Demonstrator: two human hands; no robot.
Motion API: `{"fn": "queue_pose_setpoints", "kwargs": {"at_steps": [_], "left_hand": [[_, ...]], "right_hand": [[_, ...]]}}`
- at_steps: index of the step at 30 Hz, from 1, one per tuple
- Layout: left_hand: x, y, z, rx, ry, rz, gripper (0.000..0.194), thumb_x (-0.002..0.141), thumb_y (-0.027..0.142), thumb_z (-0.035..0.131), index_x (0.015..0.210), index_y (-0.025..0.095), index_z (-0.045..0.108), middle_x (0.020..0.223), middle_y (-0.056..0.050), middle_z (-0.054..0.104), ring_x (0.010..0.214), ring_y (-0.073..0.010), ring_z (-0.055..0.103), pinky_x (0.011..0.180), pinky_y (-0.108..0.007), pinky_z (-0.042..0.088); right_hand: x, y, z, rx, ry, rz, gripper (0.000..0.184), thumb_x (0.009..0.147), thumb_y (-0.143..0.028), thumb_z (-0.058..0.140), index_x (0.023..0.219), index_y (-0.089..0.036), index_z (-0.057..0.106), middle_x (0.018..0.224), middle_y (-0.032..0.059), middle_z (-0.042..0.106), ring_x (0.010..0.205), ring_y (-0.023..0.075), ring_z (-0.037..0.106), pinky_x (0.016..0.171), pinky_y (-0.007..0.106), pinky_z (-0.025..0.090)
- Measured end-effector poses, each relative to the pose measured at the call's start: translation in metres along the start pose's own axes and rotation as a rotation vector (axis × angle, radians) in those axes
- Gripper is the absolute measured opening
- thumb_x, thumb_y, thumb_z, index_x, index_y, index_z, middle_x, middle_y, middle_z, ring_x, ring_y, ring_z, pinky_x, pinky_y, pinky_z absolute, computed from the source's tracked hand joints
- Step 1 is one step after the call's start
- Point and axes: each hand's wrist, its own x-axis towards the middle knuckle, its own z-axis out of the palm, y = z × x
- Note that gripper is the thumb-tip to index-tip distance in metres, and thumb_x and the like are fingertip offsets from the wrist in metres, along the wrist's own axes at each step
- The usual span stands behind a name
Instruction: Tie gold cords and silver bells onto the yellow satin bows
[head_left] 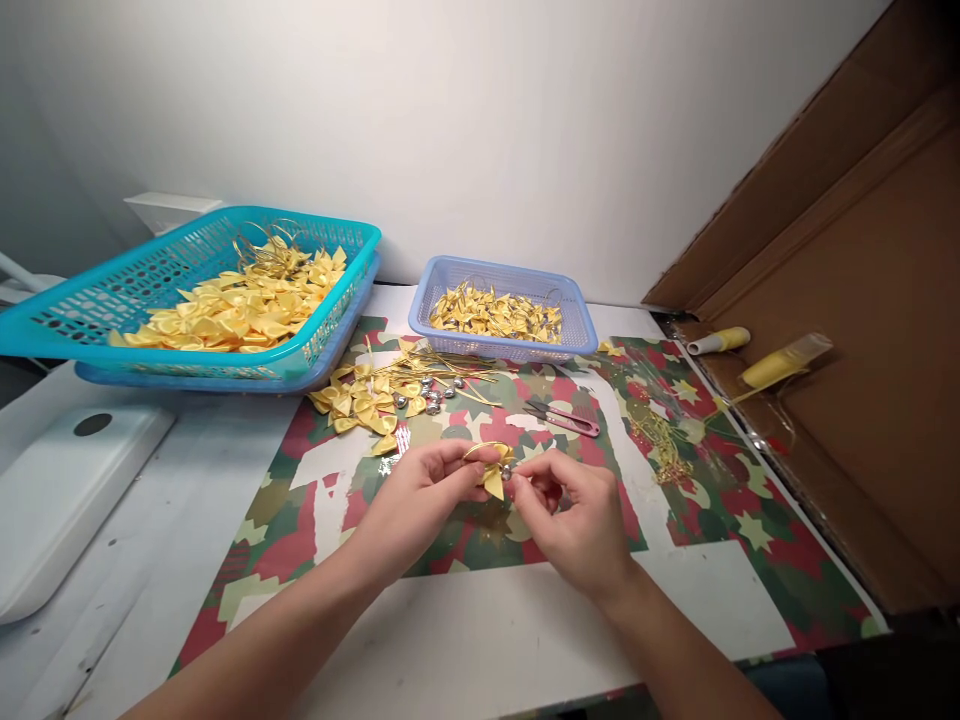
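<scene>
Glossy satin cloth bow (pixel 493 478) between the hands; beyond them, shiny metal bells (pixel 429 396) and perforated plastic baskets (pixel 570 305).

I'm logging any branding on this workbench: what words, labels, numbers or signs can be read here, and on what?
None can be read.
The two yellow tubes show no legible label.
The patterned mat bears only stars and blotches.
The baskets, pink snips and the bow between both hands show no print.

Craft workbench: baskets of yellow bows (pixel 232 310), snips (pixel 564 417), cardboard (pixel 862 330).
</scene>
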Motion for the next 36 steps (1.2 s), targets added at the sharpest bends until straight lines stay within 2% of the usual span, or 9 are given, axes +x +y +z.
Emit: {"fn": "queue_pose_setpoints", "kwargs": {"at_steps": [6, 11, 18, 24, 29, 36], "left_hand": [[0.0015, -0.0016, -0.0017, -0.05, -0.022, -0.043, 0.034, 0.06, 0.027, 0.077, 0.09, 0.015, 0.068, 0.085, -0.007, 0.072, 0.078, -0.0195, 0.067, 0.069, -0.028, 0.054], [0.0012, 0.0, -0.0019, -0.008, -0.008, -0.032, 0.028, 0.062, 0.031, 0.074, 0.085, 0.016, 0.066, 0.075, -0.005, 0.07, 0.069, -0.0174, 0.065, 0.065, -0.028, 0.053], [0.0011, -0.0007, -0.0018, -0.025, 0.01, -0.022, 0.023, 0.065, 0.035, 0.073, 0.077, 0.017, 0.064, 0.066, 0.0, 0.063, 0.067, -0.0136, 0.061, 0.071, -0.027, 0.052], [0.0008, 0.0001, -0.0012, -0.011, 0.028, -0.006, 0.021, 0.066, 0.033, 0.071, 0.074, 0.018, 0.061, 0.06, 0.003, 0.059, 0.062, -0.012, 0.058, 0.068, -0.025, 0.051], [-0.0001, 0.0006, -0.0005, 0.026, 0.022, 0.0, 0.022, 0.066, 0.035, 0.07, 0.076, 0.018, 0.06, 0.063, 0.001, 0.062, 0.064, -0.0149, 0.06, 0.065, -0.026, 0.049], [-0.001, -0.0016, -0.0012, 0.026, 0.027, 0.016, 0.023, 0.07, 0.035, 0.069, 0.077, 0.019, 0.055, 0.059, 0.003, 0.061, 0.065, -0.0133, 0.06, 0.063, -0.022, 0.044]], "right_hand": [[-0.0004, 0.0004, 0.0012, 0.022, -0.03, 0.023, 0.012, 0.079, -0.016, 0.056, 0.067, -0.018, 0.059, 0.052, -0.0035, 0.052, 0.045, 0.0079, 0.043, 0.043, 0.021, 0.036], [-0.0013, 0.0012, 0.0024, 0.023, -0.031, 0.021, 0.012, 0.079, -0.017, 0.057, 0.067, -0.018, 0.06, 0.052, -0.003, 0.054, 0.045, 0.0083, 0.044, 0.043, 0.021, 0.036], [-0.0024, 0.0012, 0.0031, 0.024, -0.033, 0.017, 0.012, 0.079, -0.017, 0.057, 0.068, -0.018, 0.061, 0.053, -0.0025, 0.056, 0.045, 0.0081, 0.044, 0.043, 0.021, 0.036], [-0.0021, 0.0009, 0.0036, 0.031, -0.035, 0.023, 0.012, 0.079, -0.016, 0.056, 0.068, -0.018, 0.06, 0.054, -0.0023, 0.057, 0.045, 0.0079, 0.043, 0.044, 0.021, 0.036], [-0.0023, 0.0011, 0.0046, 0.036, -0.029, 0.019, 0.011, 0.079, -0.016, 0.056, 0.068, -0.018, 0.06, 0.052, -0.0032, 0.053, 0.045, 0.0077, 0.042, 0.043, 0.021, 0.035], [-0.002, 0.0013, 0.0053, 0.024, -0.035, 0.019, 0.013, 0.079, -0.014, 0.055, 0.067, -0.016, 0.06, 0.049, -0.0052, 0.046, 0.043, 0.0065, 0.038, 0.043, 0.02, 0.033]]}}
